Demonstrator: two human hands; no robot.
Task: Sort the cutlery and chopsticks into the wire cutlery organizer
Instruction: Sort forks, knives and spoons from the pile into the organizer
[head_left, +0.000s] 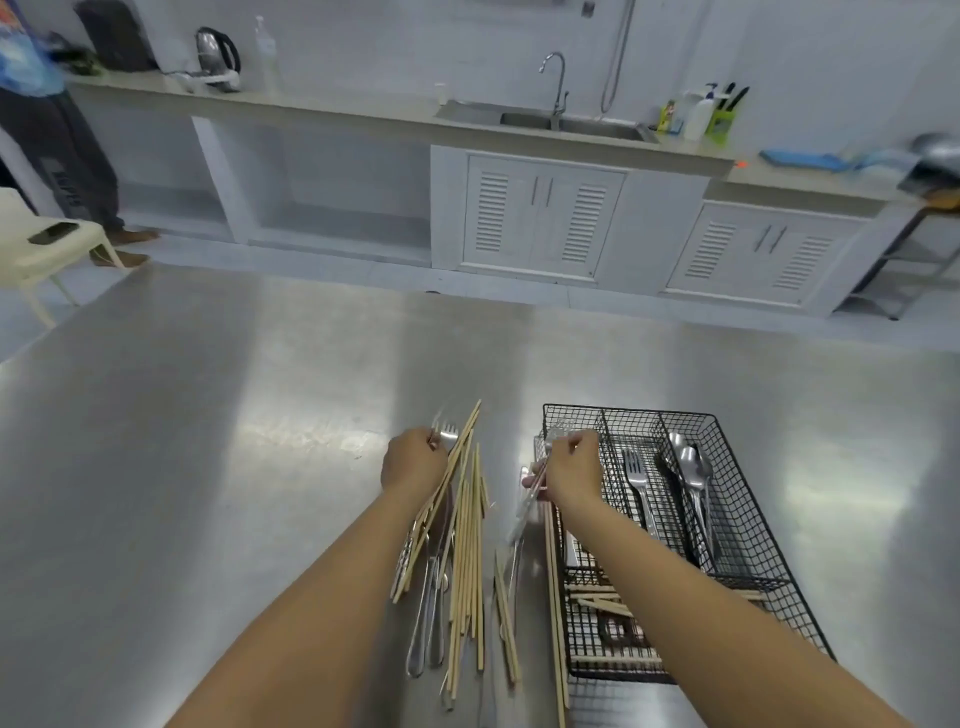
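Observation:
A black wire cutlery organizer (748, 525) sits on the steel table (208, 441) at the right. Its middle slot holds a fork (638, 488), its right slot several spoons (693, 478), and its near cross compartment wooden chopsticks (605, 603). A loose pile of chopsticks (467, 561) and cutlery (428, 613) lies left of it. My left hand (413, 460) is closed on a fork (447, 431) at the pile's far end. My right hand (569, 465) grips a blurred metal utensil (527, 506) over the organizer's left edge.
Beyond the table runs a counter with a sink (571, 127), tap, kettle (215, 57) and bottles. A person's legs (67, 156) and a pale chair (47, 244) with a phone stand at the far left. A metal rack (904, 260) is at the far right.

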